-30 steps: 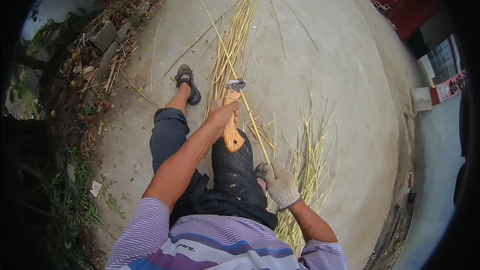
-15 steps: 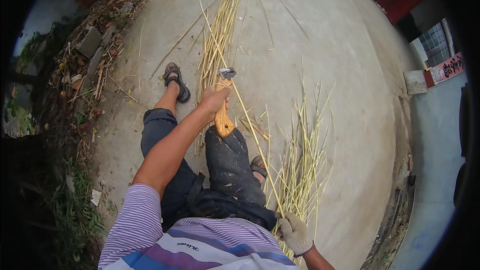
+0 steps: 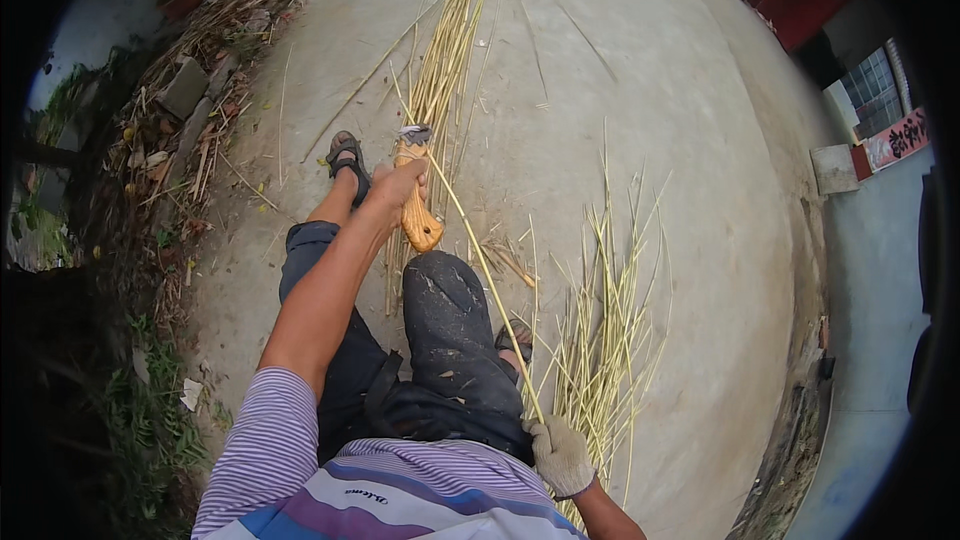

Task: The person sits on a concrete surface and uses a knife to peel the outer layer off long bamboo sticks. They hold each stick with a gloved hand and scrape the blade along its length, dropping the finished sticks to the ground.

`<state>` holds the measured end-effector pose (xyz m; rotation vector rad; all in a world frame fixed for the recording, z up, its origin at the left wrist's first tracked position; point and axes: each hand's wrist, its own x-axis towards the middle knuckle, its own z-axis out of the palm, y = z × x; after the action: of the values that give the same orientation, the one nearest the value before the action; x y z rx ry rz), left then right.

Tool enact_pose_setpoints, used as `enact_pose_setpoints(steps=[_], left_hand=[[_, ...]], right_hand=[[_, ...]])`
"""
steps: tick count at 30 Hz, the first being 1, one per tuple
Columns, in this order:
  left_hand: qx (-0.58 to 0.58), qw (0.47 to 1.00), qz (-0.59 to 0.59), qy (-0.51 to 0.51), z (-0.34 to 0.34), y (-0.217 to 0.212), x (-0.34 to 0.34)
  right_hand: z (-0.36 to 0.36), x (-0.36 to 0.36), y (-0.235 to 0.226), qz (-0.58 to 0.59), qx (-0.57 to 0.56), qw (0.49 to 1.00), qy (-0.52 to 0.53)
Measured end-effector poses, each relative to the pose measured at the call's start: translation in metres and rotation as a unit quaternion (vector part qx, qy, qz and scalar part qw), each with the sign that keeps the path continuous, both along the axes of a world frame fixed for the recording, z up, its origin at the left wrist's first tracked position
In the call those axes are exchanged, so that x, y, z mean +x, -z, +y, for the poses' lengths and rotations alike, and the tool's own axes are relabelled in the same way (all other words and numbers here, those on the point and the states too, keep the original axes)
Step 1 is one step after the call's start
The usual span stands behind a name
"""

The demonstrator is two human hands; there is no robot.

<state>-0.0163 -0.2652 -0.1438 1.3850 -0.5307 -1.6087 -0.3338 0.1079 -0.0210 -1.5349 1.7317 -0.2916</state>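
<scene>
My bare left hand (image 3: pixel 398 190) is wrapped round the pale wooden handle of a tool (image 3: pixel 421 227), held above my knee. A dark metal part sits at the handle's far end; its exact shape is hard to make out. One thin yellowish stalk (image 3: pixel 478 253) runs slantwise past that metal part, its far end reaching just beyond it. At my right hip, my right hand (image 3: pixel 560 453), in a pale knitted glove, is closed on the stalk's near end. Beside it lies a loose pile of similar stalks (image 3: pixel 605 340).
A long bundle of stalks (image 3: pixel 455 50) stretches ahead on the concrete floor (image 3: pixel 700 190). Short scraps (image 3: pixel 510 262) lie past my knee. Rubble and dry debris (image 3: pixel 190 90) line the left edge. A pale wall (image 3: pixel 880 340) bounds the right side.
Both hands have shifted left, the right one also slightly forward. The stalk has slid back toward me past the tool, so less of it shows beyond the metal part.
</scene>
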Motion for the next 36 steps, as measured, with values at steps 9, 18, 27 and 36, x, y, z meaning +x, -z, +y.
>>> enact_pose_setpoints(steps=[9, 18, 27, 36], left_hand=[[-0.06, 0.99, -0.042, -0.118, -0.101, -0.048, 0.121], [-0.03, 0.98, -0.191, -0.046, -0.049, -0.073, 0.182], [0.053, 0.994, -0.084, 0.052, 0.033, 0.03, 0.099], [0.061, 0.994, -0.067, 0.063, 0.037, 0.054, 0.1]], right_hand=[[0.051, -0.027, -0.038, 0.015, 0.005, 1.0, -0.017], [0.044, -0.087, 0.021, 0.156, 0.031, 0.98, 0.122], [0.134, -0.154, 0.153, 0.287, 0.269, 0.917, 0.061], [0.318, -0.246, 0.274, 0.326, 0.634, 0.7, -0.031]])
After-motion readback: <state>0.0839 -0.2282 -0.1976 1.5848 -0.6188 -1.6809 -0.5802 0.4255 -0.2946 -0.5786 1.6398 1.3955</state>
